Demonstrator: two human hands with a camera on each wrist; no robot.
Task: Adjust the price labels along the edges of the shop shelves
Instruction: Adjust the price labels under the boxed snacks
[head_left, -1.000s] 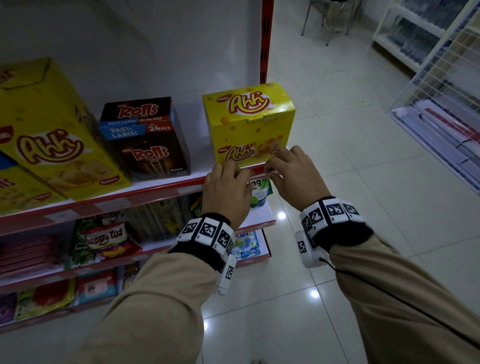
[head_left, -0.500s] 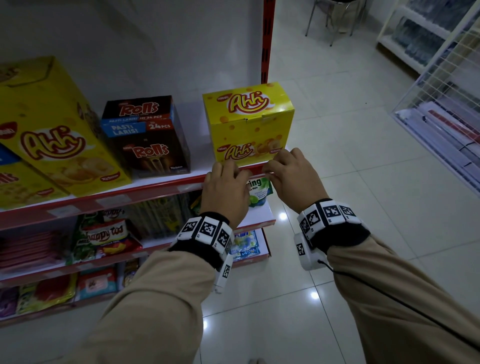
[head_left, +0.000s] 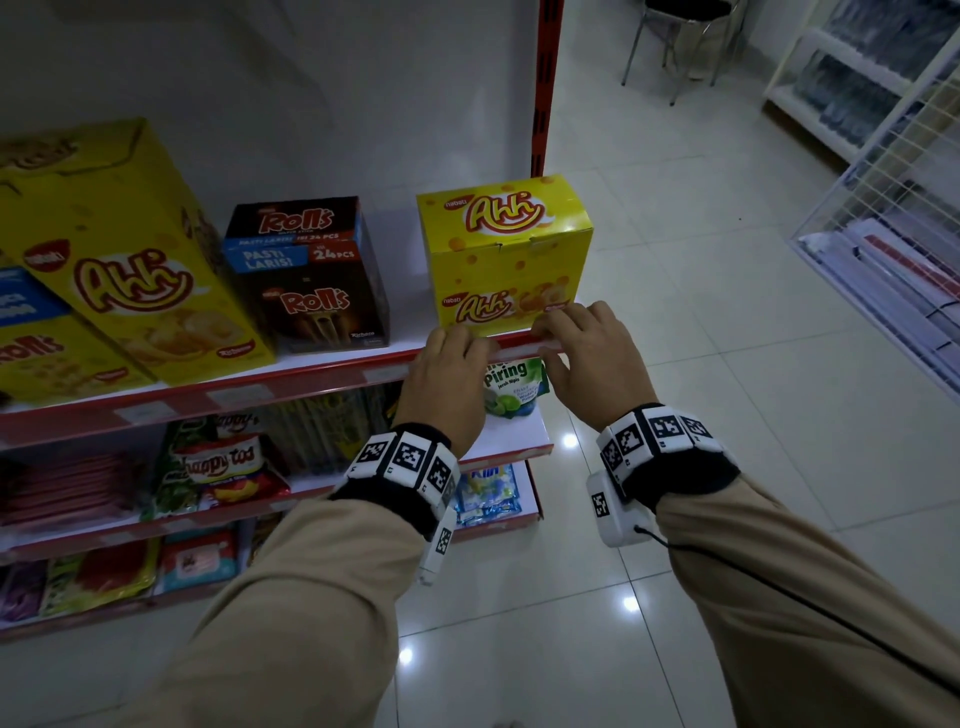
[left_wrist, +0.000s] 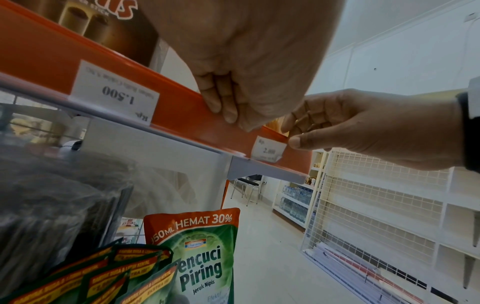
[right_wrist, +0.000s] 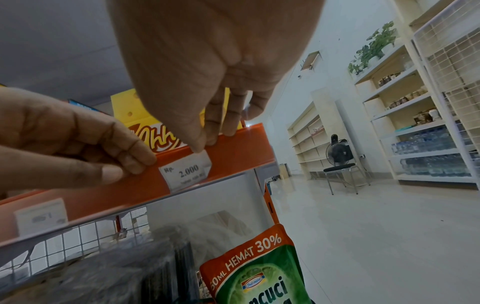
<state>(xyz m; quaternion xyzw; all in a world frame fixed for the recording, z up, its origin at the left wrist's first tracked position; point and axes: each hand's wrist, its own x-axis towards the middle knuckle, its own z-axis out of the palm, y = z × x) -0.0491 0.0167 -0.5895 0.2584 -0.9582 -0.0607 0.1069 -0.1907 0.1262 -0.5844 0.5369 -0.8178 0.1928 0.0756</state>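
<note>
Left hand: left hand (head_left: 451, 382) rests on the red shelf edge strip (head_left: 311, 382); fingers (left_wrist: 221, 96) curl over the top of the strip, thumb (right_wrist: 103, 174) pressed against its front face, just left of the "Rp. 2.000" price label (right_wrist: 187, 172).
Right hand: right hand (head_left: 592, 358) at the same strip, to the right of the left hand; thumb tip (left_wrist: 298, 142) and fingertips pinch the top right corner of the "Rp. 2.000" price label.
Task item: "Rp. 2.000" price label, white slip seated in the strip near the right end of the shelf, below the small yellow "Ahh" box (head_left: 506, 254); its right edge curls away from the strip.
Second label: "1.500" price label (left_wrist: 115, 92), further left on the same strip, well apart from both hands, below the "Rolls" box (head_left: 311, 275).
Top shelf stock: large yellow "Ahh" box (head_left: 119, 260) at left, dark "Rolls" box in the middle, small yellow "Ahh" box at right.
Shelf below: green "Pencuci Piring" refill pouch (left_wrist: 200, 259) directly under the hands; "happy tos" snack bag (head_left: 228, 467) to the left.
Surroundings: white tiled floor (head_left: 701, 312); white wire rack (head_left: 909, 182) at right; black chair (right_wrist: 340, 166) with metal legs by the far wall; white shelving with water bottles (right_wrist: 428, 152).
</note>
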